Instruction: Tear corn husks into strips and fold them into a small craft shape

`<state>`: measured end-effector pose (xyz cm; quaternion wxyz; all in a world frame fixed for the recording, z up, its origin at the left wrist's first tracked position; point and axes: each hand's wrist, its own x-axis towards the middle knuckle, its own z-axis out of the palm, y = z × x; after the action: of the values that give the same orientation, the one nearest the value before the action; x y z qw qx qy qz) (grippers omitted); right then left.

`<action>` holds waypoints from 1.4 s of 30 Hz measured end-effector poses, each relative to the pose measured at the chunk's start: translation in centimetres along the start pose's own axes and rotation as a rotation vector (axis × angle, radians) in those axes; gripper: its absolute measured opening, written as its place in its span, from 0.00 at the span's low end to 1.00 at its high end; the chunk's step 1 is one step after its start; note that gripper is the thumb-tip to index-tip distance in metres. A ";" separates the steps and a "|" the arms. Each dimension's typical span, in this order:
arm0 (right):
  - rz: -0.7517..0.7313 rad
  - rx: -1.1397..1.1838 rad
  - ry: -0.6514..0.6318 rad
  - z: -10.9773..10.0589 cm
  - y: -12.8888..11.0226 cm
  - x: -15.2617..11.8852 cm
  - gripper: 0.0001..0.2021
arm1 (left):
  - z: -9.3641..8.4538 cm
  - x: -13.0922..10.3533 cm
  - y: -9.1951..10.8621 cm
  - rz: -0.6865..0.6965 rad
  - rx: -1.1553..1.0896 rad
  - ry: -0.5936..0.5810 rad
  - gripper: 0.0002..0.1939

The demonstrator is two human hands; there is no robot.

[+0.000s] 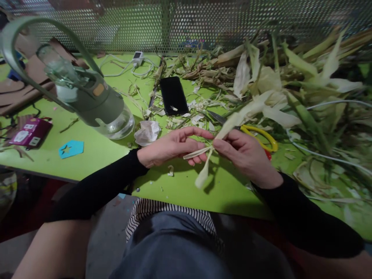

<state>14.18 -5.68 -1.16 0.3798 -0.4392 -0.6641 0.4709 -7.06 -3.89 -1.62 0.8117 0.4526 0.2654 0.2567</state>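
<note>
My right hand (247, 155) pinches a pale corn husk (226, 128) between thumb and fingers. The husk's wide part slants up to the right over the scissors, while narrow strips and a flared end (202, 177) hang below the pinch. My left hand (180, 145) is at the husk from the left, index finger stretched to its edge and thumb apart from it; one strip crosses in front of its lower fingers. Partly behind my right hand lie scissors with yellow handles (261, 135), blades pointing away to the left.
A large pile of husks (314, 77) covers the right side. Beyond my hands are a black phone (174, 95), crumpled paper (147, 132) and a charger (138, 58) with cable. A green water bottle (95, 100), blue cut-out (71, 148) and purple packet (30, 132) stand left. Perforated mesh (130, 27) borders the back.
</note>
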 end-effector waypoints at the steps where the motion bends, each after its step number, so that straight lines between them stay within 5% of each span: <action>1: -0.024 -0.019 0.037 0.2 0.1 0.1 0.20 | 0.0 0.0 -0.2 -0.003 0.002 -0.007 0.21; 8: -0.083 -0.066 0.138 0.8 0.8 0.3 0.17 | 0.5 0.3 -0.8 0.041 0.034 0.068 0.22; 13: -0.083 -0.075 0.068 0.6 0.6 0.0 0.12 | 0.6 0.5 -0.8 0.067 0.106 0.105 0.19; 18: -0.274 -0.162 0.470 0.4 1.4 0.4 0.09 | 0.7 0.4 -0.5 0.048 0.049 0.145 0.06; 21: -0.424 -0.257 0.555 0.1 1.7 0.5 0.07 | 0.6 0.4 -0.6 0.045 -0.045 0.179 0.04; 25: -0.470 -0.437 0.459 0.1 1.4 0.2 0.03 | 0.6 0.7 -0.8 0.054 -0.124 0.232 0.05; 32: -0.120 -0.373 0.082 0.9 0.5 -0.1 0.13 | 0.3 1.0 -0.8 0.116 -0.135 0.318 0.06; 42: -0.106 -0.228 0.133 0.4 0.7 -0.1 0.13 | -0.3 1.2 -0.6 0.089 0.049 0.194 0.08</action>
<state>14.00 -5.81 -1.98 0.3950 -0.4738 -0.7090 0.3417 -6.35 -3.19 -2.51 0.7587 0.4565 0.3285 0.3287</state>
